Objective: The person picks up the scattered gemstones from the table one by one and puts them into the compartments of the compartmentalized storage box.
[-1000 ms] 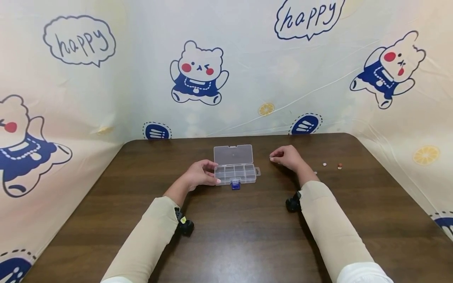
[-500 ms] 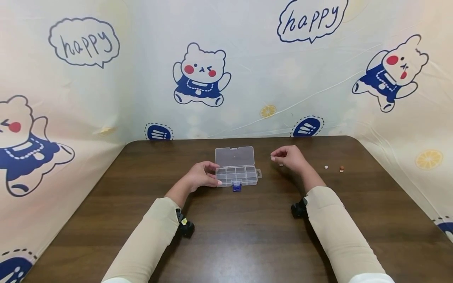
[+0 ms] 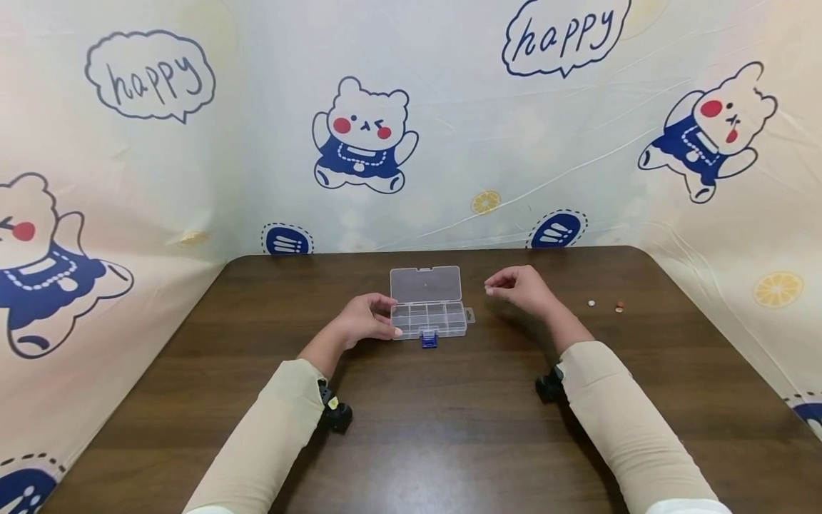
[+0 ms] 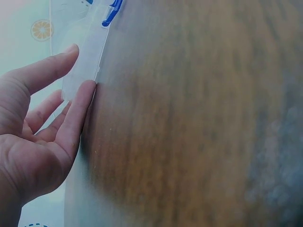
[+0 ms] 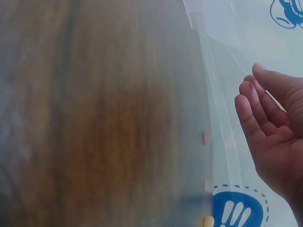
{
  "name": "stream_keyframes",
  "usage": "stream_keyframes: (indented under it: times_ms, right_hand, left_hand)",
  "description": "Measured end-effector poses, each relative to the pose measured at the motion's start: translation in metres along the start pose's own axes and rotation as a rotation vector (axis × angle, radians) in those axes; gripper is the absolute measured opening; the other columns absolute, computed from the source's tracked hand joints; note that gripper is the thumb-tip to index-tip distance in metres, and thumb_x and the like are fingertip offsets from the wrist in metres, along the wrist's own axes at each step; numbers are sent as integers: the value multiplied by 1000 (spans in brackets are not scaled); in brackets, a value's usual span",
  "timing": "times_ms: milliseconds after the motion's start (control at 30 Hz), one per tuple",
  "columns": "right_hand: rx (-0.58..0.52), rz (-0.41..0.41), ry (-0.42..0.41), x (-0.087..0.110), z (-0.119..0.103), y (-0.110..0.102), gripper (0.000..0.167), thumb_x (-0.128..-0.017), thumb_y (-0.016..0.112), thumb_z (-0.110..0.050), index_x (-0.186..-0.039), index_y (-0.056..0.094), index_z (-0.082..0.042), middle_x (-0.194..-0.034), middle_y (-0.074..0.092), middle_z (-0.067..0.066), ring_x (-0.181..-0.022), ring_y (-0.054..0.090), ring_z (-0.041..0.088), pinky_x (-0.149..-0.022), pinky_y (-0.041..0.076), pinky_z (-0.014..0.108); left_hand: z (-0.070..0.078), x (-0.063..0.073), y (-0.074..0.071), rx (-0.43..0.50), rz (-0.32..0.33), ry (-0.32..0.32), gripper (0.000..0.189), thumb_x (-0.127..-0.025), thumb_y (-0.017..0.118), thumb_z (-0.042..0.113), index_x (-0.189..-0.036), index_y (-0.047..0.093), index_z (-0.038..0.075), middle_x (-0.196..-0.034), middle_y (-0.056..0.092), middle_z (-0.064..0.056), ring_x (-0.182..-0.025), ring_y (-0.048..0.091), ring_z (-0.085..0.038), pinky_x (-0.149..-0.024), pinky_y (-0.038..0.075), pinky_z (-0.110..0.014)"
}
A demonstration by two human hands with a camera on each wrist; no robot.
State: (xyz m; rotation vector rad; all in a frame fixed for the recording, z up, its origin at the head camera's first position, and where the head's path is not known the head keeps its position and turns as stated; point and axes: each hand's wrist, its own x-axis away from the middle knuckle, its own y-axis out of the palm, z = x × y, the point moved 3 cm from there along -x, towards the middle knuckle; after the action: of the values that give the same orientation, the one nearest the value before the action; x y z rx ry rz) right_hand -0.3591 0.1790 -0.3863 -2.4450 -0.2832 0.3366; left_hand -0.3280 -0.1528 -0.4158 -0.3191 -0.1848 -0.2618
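A clear plastic compartment box [image 3: 428,320] lies on the brown table with its lid [image 3: 425,284] raised at the back and a blue latch [image 3: 429,340] in front. My left hand [image 3: 367,318] grips the box's left end, thumb at the front corner and fingers behind. In the left wrist view, the box's end wall [image 4: 85,66] sits between thumb and fingers. To the right of the box, my right hand [image 3: 523,289] pinches thumb and index fingertip together on what appears to be a small white pill, mostly hidden by the fingers.
On the table to the right lie a white pill [image 3: 591,303], a reddish-brown one [image 3: 619,304] and a pale one [image 3: 619,310]. A hanging tab [image 3: 470,315] sticks out from the box's right end. A printed cloth [image 3: 449,143] hangs behind the table's far edge.
My right hand shifts slightly left toward the box with its fingertips still together. A white speck seen under it half a second ago no longer shows. My left hand stays on the box.
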Motion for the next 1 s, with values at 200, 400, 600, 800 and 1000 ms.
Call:
stream_keyframes:
  times_ms: [200,400,600,800,1000]
  right_hand:
    - [-7,-11,-30,-1,-9,3,15,-87,76,-14,-98,75,-5,-89,71,5,-77,56,22,-66,50,29]
    - [-3,-24,-60,-3,-20,6,14,-86,76,-13,-98,76,-5,-87,71,4,-77,57,21,-65,50,28]
    - [-5,-33,-70,-2,-32,10,14,-86,76,-12,-97,75,-4,-86,71,5,-76,56,21,-65,50,28]
    - [-26,-62,-68,-3,-38,16,13,-86,76,-10,-97,75,-4,-87,72,5,-76,57,20,-65,51,28]
    - [-5,-91,-82,-6,-45,20,11,-86,75,-9,-96,75,-5,-89,72,7,-76,57,20,-66,52,28]
  left_hand:
    - [0,0,0,-6,1,2,64,-68,85,-6,-126,60,5,-127,55,-14,-92,61,-25,-74,60,-35]
    - [1,1,0,-11,1,4,64,-69,85,-6,-127,60,6,-127,55,-14,-92,61,-25,-74,60,-35]
    - [2,1,0,-9,-1,3,65,-68,85,-5,-127,59,6,-127,55,-14,-92,60,-25,-75,59,-35]
    - [2,1,-1,-6,-3,0,65,-69,85,-5,-127,59,6,-127,55,-14,-92,61,-25,-75,59,-35]
    - [1,2,0,-4,-2,-6,64,-69,86,-4,-126,60,7,-127,55,-14,-92,61,-25,-75,59,-35]
